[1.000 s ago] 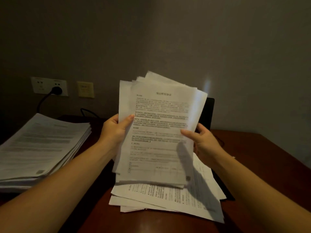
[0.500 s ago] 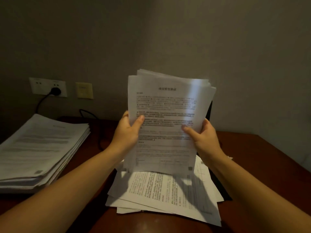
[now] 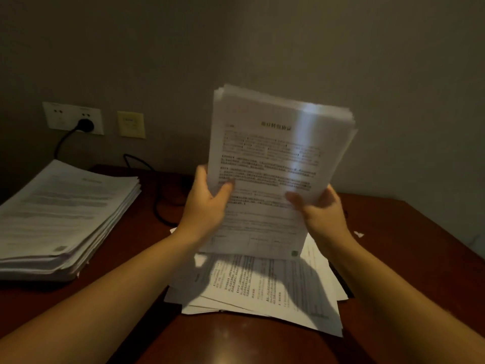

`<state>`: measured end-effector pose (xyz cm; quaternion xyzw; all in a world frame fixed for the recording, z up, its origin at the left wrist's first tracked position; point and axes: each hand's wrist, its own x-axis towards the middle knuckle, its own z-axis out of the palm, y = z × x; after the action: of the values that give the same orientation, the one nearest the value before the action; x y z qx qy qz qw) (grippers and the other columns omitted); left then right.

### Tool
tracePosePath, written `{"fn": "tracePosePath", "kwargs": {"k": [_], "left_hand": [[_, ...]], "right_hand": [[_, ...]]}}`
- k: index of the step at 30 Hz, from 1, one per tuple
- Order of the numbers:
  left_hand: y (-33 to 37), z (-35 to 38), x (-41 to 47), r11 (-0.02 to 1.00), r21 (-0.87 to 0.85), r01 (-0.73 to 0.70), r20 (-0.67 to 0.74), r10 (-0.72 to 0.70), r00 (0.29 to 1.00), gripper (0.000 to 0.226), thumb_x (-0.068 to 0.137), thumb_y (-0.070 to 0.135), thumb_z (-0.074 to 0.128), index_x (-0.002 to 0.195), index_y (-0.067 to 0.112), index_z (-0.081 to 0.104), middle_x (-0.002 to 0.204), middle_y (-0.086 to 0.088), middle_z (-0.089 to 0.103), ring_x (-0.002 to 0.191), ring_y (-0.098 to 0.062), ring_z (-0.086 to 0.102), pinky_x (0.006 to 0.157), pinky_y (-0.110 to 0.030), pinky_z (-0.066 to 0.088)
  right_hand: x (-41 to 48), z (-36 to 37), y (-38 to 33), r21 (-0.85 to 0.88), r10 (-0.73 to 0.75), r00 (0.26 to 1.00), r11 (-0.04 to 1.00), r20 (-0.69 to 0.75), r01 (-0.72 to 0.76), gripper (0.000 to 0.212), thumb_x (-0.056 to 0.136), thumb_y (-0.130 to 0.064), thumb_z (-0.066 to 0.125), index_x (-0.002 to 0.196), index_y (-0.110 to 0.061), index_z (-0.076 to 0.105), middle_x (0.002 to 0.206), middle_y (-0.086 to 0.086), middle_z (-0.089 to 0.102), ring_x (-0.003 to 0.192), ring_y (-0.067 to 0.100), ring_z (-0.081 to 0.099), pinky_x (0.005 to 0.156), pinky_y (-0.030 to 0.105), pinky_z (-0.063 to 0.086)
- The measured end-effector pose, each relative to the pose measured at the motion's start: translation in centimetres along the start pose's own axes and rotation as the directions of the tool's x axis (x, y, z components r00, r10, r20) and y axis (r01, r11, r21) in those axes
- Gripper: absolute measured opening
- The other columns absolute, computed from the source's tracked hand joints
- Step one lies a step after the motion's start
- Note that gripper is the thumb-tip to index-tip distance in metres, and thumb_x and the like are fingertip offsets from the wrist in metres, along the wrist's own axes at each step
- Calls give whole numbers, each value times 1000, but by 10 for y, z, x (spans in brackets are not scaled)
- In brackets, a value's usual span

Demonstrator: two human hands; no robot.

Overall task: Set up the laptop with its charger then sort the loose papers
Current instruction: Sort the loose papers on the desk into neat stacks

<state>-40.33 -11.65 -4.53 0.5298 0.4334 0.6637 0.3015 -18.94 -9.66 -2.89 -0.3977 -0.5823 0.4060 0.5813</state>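
I hold a bundle of printed sheets [image 3: 275,158] upright above the desk. My left hand [image 3: 207,203] grips its left edge, thumb on the front page. My right hand [image 3: 319,211] grips the right edge the same way. Below the bundle lies a messy pile of loose papers [image 3: 262,290], fanned out. It covers a dark flat thing, probably the laptop [image 3: 341,282], of which only a sliver shows at the pile's right side. A black charger cable [image 3: 157,203] runs from a plug [image 3: 85,125] in the wall socket down across the desk toward the papers.
A tall, fairly neat stack of papers [image 3: 60,219] sits at the left on the dark wooden desk [image 3: 406,245]. A yellowish wall plate [image 3: 131,124] is beside the socket. The wall stands close behind. A small white scrap [image 3: 358,234] lies at the right.
The held bundle has been squared up from a fanned spread into an even block and raised a little higher and to the right. Both hands kept their grip on its edges.
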Motion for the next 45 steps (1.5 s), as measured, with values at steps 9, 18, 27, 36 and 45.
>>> {"fn": "tracePosePath", "kwargs": {"k": [9, 18, 27, 36, 45], "left_hand": [[-15, -16, -4, 983, 140, 116, 55, -125, 991, 16, 101, 22, 57, 116, 27, 58, 109, 11, 70, 98, -4, 70, 75, -22, 60], [-2, -88, 16, 969, 159, 187, 10, -191, 982, 67, 99, 10, 60, 151, 43, 32, 126, 7, 68, 112, -15, 68, 88, -44, 60], [14, -214, 33, 838, 305, 453, -97, -446, 890, 67, 95, 0, 62, 147, 37, 44, 122, 2, 69, 100, -10, 69, 76, -29, 61], [33, -315, 40, 661, 525, 536, -259, -476, 841, 78, 93, 1, 65, 155, 33, 31, 140, 2, 58, 95, -13, 65, 60, -19, 51], [7, -358, 42, 483, 756, 441, -319, -317, 893, 39, 96, 8, 62, 129, 28, 65, 147, -2, 51, 126, -24, 56, 98, -32, 52]], "right_hand": [[9, 2, 18, -151, 141, 989, 980, 52, -132, 40, 89, -12, 73, 125, -21, 59, 115, -2, 72, 103, 18, 71, 88, 49, 60], [15, 65, 11, -162, 128, 983, 981, 128, -107, 49, 93, -8, 67, 135, -24, 46, 121, -8, 66, 106, 17, 68, 89, 49, 59], [6, 193, 26, -101, 234, 921, 972, 313, -213, 62, 93, 6, 58, 141, -32, 46, 124, -5, 67, 113, 22, 67, 91, 53, 58], [3, 284, 21, -236, 402, 768, 916, 499, -326, 68, 95, 12, 49, 152, -23, 35, 85, -4, 77, 76, 14, 76, 67, 37, 63], [0, 346, 40, -511, 327, 841, 857, 431, -71, 73, 92, -2, 63, 154, -19, 28, 143, 8, 51, 120, 26, 59, 88, 37, 58]]}}
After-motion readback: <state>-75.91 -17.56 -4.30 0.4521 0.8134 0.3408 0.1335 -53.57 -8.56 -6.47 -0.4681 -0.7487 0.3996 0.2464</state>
